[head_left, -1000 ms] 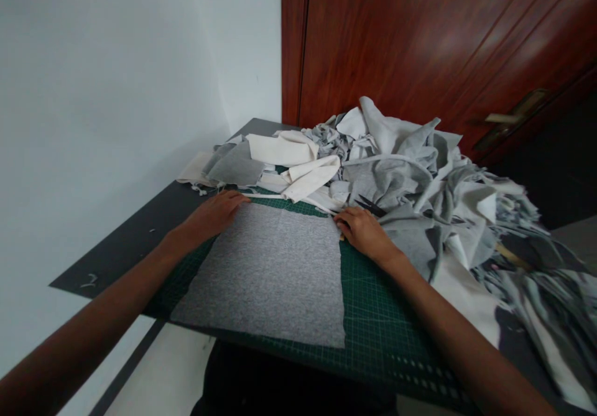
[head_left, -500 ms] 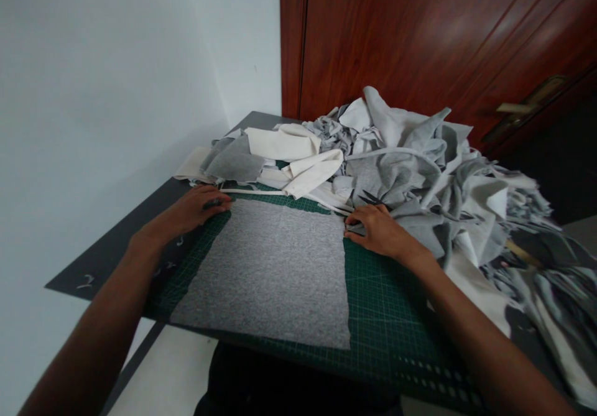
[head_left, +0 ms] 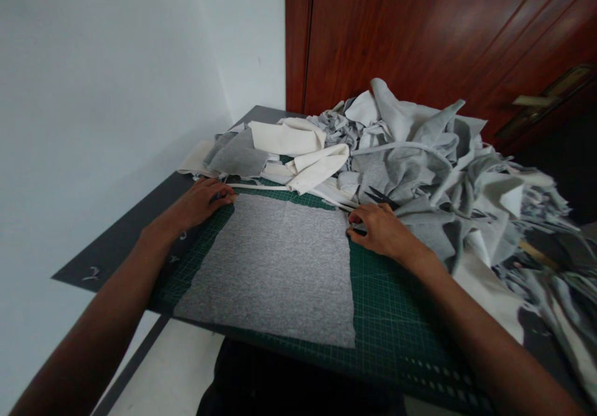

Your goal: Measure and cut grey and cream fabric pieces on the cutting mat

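Note:
A grey fabric square (head_left: 275,263) lies flat on a green cutting mat (head_left: 396,316). My left hand (head_left: 200,201) rests at the square's far left corner, fingers curled and pinching its edge. At the far right corner my right hand (head_left: 380,229) has its fingers curled down onto the cloth edge. Black scissors (head_left: 382,197) lie just beyond my right hand, partly under the scraps.
A big heap of grey and cream fabric scraps (head_left: 420,167) covers the table's far and right side. The dark table (head_left: 121,242) meets a white wall on the left. Behind stands a brown wooden door with a metal handle (head_left: 532,100).
My left hand slid left, off the top of the square to its far left corner. My right hand stayed at the far right corner. The square lies spread a little wider.

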A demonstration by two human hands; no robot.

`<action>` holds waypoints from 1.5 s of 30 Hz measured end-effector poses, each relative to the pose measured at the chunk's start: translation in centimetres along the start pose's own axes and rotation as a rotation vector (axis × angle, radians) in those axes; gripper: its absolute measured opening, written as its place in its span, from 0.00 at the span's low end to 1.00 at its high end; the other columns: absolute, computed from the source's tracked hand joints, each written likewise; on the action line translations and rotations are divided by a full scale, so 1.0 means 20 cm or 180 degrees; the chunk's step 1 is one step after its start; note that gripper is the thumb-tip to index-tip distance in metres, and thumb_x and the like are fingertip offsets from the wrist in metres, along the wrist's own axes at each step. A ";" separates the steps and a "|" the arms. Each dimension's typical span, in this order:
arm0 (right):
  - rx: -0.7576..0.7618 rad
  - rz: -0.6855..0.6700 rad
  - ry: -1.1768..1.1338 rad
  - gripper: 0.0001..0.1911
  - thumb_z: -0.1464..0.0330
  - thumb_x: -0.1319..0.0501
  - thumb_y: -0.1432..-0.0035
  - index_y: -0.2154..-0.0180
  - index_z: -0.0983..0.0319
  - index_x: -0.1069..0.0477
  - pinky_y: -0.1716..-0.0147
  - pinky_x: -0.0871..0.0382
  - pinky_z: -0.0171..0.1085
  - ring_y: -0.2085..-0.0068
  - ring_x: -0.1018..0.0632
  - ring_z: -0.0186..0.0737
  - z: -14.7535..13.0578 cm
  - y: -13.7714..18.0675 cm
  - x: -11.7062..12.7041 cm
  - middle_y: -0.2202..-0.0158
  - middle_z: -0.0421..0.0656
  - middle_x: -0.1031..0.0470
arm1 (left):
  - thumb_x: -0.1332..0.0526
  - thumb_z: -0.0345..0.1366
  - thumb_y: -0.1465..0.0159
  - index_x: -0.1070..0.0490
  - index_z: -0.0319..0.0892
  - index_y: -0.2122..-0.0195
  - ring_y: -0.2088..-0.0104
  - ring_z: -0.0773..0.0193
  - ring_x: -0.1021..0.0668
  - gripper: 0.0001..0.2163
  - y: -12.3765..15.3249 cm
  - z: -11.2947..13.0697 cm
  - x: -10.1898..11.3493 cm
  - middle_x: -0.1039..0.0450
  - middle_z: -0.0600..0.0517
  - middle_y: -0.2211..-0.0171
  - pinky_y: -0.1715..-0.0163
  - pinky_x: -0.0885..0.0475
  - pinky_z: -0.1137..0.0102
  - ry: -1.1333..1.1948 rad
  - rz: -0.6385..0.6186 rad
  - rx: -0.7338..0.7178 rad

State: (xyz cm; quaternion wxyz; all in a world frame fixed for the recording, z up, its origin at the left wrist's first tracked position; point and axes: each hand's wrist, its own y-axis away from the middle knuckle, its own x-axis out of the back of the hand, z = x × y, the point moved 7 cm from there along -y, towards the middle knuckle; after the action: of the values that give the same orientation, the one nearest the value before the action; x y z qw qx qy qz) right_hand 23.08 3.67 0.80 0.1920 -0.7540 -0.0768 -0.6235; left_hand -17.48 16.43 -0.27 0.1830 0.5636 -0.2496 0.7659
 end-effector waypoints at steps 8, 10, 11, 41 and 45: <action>-0.0302 0.0103 -0.0078 0.07 0.68 0.34 0.35 0.55 0.61 0.21 0.50 0.29 0.51 0.55 0.17 0.52 0.07 -0.01 -0.01 0.56 0.50 0.16 | 0.47 0.46 0.22 0.24 0.37 0.49 0.46 0.55 0.28 0.19 -0.01 0.03 0.00 0.24 0.44 0.50 0.35 0.33 0.55 -0.0087 -0.0055 0.0114; -0.0270 0.0076 -0.0051 0.06 0.68 0.35 0.34 0.56 0.61 0.21 0.50 0.28 0.52 0.55 0.17 0.52 0.08 -0.01 0.00 0.56 0.51 0.16 | 0.50 0.47 0.20 0.24 0.37 0.47 0.45 0.55 0.28 0.20 0.00 0.04 0.00 0.24 0.45 0.49 0.35 0.33 0.55 -0.0107 -0.0066 0.0100; -0.0234 0.0053 -0.0062 0.06 0.68 0.35 0.33 0.56 0.61 0.20 0.49 0.28 0.52 0.55 0.17 0.53 0.08 -0.01 0.01 0.56 0.51 0.16 | 0.51 0.48 0.20 0.25 0.37 0.47 0.45 0.55 0.28 0.21 0.00 0.05 0.00 0.25 0.45 0.49 0.35 0.33 0.56 -0.0115 -0.0057 0.0097; 0.0054 0.0362 -0.0027 0.07 0.68 0.34 0.42 0.60 0.62 0.22 0.50 0.25 0.51 0.56 0.20 0.54 0.09 -0.03 -0.03 0.61 0.52 0.20 | 0.48 0.44 0.22 0.22 0.38 0.46 0.53 0.55 0.24 0.19 -0.07 -0.07 -0.08 0.22 0.42 0.53 0.44 0.28 0.58 0.0113 0.0386 -0.0135; 0.0056 0.0581 -0.0215 0.07 0.67 0.35 0.43 0.61 0.61 0.24 0.51 0.26 0.51 0.57 0.21 0.53 0.14 -0.02 -0.05 0.63 0.51 0.21 | 0.48 0.44 0.23 0.23 0.38 0.45 0.50 0.54 0.25 0.19 -0.08 -0.07 -0.08 0.22 0.41 0.50 0.40 0.31 0.56 0.0163 0.0356 -0.0206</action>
State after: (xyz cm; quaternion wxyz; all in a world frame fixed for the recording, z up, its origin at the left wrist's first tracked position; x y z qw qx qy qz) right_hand 25.32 5.28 -0.50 0.2520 -0.7768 -0.0196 -0.5768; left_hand -17.16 18.66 -1.91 0.1644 0.5227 -0.3006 0.7806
